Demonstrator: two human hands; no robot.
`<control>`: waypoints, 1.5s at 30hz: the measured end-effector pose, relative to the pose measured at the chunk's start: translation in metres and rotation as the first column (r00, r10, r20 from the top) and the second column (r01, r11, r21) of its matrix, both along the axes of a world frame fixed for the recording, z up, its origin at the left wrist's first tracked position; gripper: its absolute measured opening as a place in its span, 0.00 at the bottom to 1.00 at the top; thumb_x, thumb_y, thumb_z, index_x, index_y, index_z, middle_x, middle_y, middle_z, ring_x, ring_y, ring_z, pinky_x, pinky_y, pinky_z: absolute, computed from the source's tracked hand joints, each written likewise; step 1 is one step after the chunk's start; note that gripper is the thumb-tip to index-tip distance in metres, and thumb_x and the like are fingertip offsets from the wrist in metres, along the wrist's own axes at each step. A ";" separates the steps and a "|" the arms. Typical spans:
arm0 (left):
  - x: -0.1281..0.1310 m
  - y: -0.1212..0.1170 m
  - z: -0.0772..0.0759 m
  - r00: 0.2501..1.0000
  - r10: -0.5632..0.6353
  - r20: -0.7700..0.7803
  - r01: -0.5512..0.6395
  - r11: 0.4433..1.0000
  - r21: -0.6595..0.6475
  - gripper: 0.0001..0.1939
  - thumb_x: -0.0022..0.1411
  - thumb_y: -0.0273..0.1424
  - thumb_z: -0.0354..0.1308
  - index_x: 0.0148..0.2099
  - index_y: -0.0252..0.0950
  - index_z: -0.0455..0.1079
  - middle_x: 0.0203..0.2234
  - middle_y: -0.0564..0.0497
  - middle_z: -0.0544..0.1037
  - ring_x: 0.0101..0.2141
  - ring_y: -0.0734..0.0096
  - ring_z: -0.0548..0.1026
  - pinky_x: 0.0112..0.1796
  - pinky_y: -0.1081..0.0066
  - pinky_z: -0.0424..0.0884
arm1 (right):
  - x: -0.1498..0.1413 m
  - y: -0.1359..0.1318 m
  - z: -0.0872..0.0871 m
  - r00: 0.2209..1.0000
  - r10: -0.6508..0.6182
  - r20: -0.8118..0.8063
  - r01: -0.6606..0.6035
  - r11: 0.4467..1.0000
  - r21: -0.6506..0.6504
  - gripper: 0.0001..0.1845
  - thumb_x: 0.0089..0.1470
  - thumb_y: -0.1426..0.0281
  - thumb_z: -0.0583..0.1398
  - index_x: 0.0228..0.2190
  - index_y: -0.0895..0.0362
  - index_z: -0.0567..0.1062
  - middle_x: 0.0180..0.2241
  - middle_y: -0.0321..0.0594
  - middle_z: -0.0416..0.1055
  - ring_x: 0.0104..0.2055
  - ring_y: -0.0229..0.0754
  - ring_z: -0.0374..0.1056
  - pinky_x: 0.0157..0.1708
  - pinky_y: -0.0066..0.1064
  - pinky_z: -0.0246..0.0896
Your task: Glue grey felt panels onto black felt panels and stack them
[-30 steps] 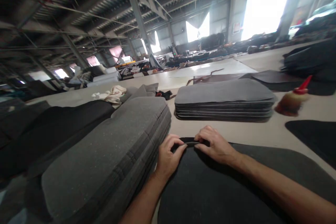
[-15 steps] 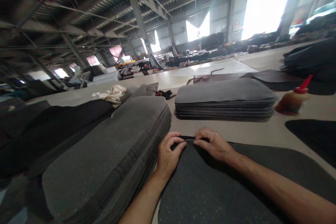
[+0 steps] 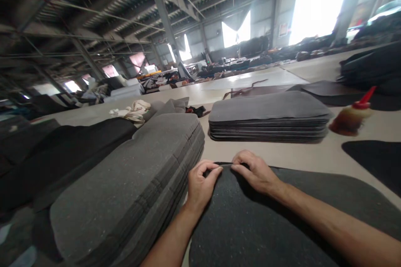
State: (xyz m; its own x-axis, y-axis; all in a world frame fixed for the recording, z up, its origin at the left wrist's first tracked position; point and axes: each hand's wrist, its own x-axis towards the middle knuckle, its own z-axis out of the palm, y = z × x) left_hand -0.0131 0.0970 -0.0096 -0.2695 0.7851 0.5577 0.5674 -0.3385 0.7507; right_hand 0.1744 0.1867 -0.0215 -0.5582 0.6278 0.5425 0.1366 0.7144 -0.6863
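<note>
A dark grey felt pad (image 3: 250, 225) lies flat on the table right in front of me. My left hand (image 3: 200, 185) curls over the pad's far left corner, fingers pinched on the edge. My right hand (image 3: 255, 173) rests beside it on the same far edge, its fingers bent down and pressing or gripping the rim. The two hands nearly touch at the fingertips. A thin black layer shows just under the pad's edge between the fingers.
A thick stack of grey felt pads (image 3: 131, 187) lies close on my left. Another, flatter stack (image 3: 269, 119) sits beyond my hands. A glue bottle with a red nozzle (image 3: 352, 117) lies at the right. Black sheets (image 3: 376, 162) and black fabric (image 3: 62, 150) flank the table (image 3: 297, 152).
Both hands have shifted slightly away along the pad's far edge, and the raised black lip seen earlier between the fingers now lies flatter.
</note>
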 end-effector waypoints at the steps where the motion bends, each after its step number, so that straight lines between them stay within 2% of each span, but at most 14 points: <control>1: 0.000 0.000 0.000 1.000 0.006 0.008 -0.006 1.000 -0.010 0.05 0.58 0.32 0.65 0.29 0.39 0.76 0.29 0.53 0.78 0.34 0.69 0.75 0.40 0.71 0.69 | 0.000 -0.001 0.000 1.000 -0.003 0.001 0.003 1.000 0.002 0.10 0.62 0.67 0.57 0.29 0.55 0.69 0.32 0.39 0.70 0.39 0.45 0.65 0.42 0.37 0.57; 12: 0.002 0.001 0.001 0.998 0.052 0.039 -0.048 0.995 -0.085 0.06 0.58 0.34 0.64 0.30 0.38 0.76 0.26 0.54 0.78 0.30 0.69 0.75 0.37 0.71 0.68 | -0.003 -0.004 -0.001 0.999 -0.047 0.006 0.047 0.999 -0.004 0.09 0.61 0.68 0.57 0.28 0.55 0.68 0.31 0.38 0.69 0.37 0.45 0.64 0.41 0.37 0.56; 21: -0.004 0.002 0.001 1.000 -0.006 0.031 0.008 0.998 -0.064 0.04 0.58 0.33 0.64 0.33 0.39 0.78 0.30 0.52 0.80 0.33 0.67 0.77 0.40 0.69 0.71 | 0.000 -0.003 -0.003 0.999 -0.046 0.002 0.046 0.999 -0.012 0.08 0.61 0.68 0.57 0.29 0.55 0.70 0.32 0.39 0.70 0.38 0.45 0.66 0.41 0.37 0.58; 25: -0.003 0.002 0.001 0.999 -0.029 0.034 0.031 0.998 -0.056 0.05 0.58 0.33 0.64 0.31 0.39 0.77 0.29 0.53 0.80 0.33 0.68 0.77 0.40 0.70 0.71 | -0.003 -0.002 -0.001 0.999 -0.036 0.009 0.035 0.999 0.014 0.04 0.58 0.69 0.62 0.30 0.55 0.73 0.32 0.37 0.71 0.39 0.45 0.66 0.42 0.36 0.57; 28: -0.002 0.001 0.002 0.998 -0.054 0.035 0.056 0.997 -0.060 0.06 0.58 0.33 0.64 0.30 0.39 0.78 0.28 0.53 0.80 0.33 0.68 0.77 0.40 0.71 0.71 | -0.006 -0.002 -0.001 0.999 -0.027 0.028 0.026 0.999 0.048 0.07 0.58 0.68 0.63 0.29 0.54 0.73 0.30 0.36 0.71 0.39 0.44 0.65 0.42 0.36 0.55; 37: 0.002 -0.002 0.006 0.998 -0.025 0.063 0.032 0.995 -0.100 0.07 0.59 0.35 0.64 0.30 0.38 0.78 0.26 0.54 0.80 0.31 0.68 0.77 0.36 0.71 0.71 | -0.011 -0.010 -0.001 0.997 -0.074 0.030 0.072 0.996 0.052 0.12 0.64 0.66 0.55 0.28 0.54 0.67 0.31 0.38 0.69 0.38 0.45 0.65 0.43 0.38 0.55; 45: -0.002 -0.002 0.004 0.996 -0.015 0.083 0.023 0.995 -0.097 0.07 0.57 0.34 0.63 0.38 0.37 0.78 0.31 0.52 0.82 0.33 0.66 0.79 0.38 0.70 0.74 | -0.010 -0.012 -0.003 0.993 -0.118 0.017 0.116 0.991 0.067 0.11 0.64 0.67 0.54 0.28 0.54 0.65 0.32 0.39 0.69 0.38 0.46 0.65 0.44 0.40 0.54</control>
